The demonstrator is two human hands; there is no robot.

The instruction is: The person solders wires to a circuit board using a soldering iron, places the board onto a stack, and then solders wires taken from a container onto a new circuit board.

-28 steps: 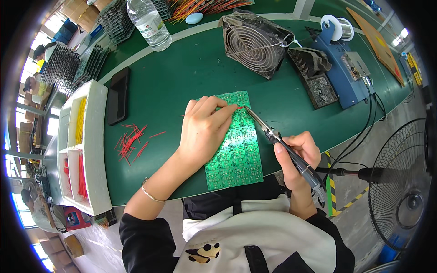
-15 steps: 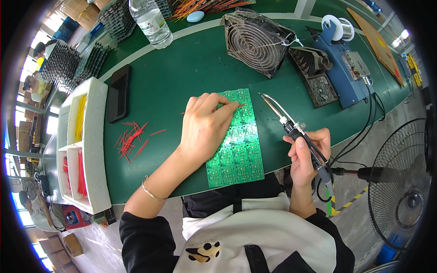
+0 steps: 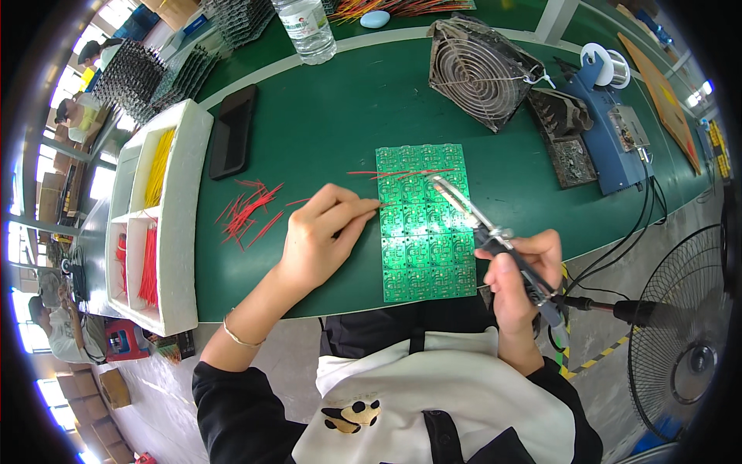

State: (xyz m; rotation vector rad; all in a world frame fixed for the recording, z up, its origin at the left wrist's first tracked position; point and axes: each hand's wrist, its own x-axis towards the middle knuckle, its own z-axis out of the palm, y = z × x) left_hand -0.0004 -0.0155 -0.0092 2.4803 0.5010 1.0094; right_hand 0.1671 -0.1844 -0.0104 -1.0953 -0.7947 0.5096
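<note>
Along the left edge of the green table [image 3: 332, 116] stands a white compartmented box [image 3: 180, 240]. Long yellow wires [image 3: 159, 170] fill its far right compartment; below them, in the near right one, lies a bundle of red wires [image 3: 148, 267], and the near left one holds some red pieces [image 3: 121, 255]. Toward the right edge, a metal tray [image 3: 576, 158] beside the blue soldering station [image 3: 610, 147] contains dark grey matter, too small to make out. A clear bottle [image 3: 313, 31] stands at the far edge.

Close to the middle of the near edge lies the green circuit board [image 3: 429, 255], with several thin red leads [image 3: 402, 173] across its far part, some reaching past its left edge. The right hand [image 3: 525, 282] grips a soldering iron [image 3: 502, 240], its tip above the board near those leads. The left hand [image 3: 328, 236] has thumb and forefinger pinched at the board's left edge; I cannot tell whether they hold anything.

Half a second ago the left hand covered the board's far left part, and the iron's tip was over bare table to the right; now those leads lie uncovered.
</note>
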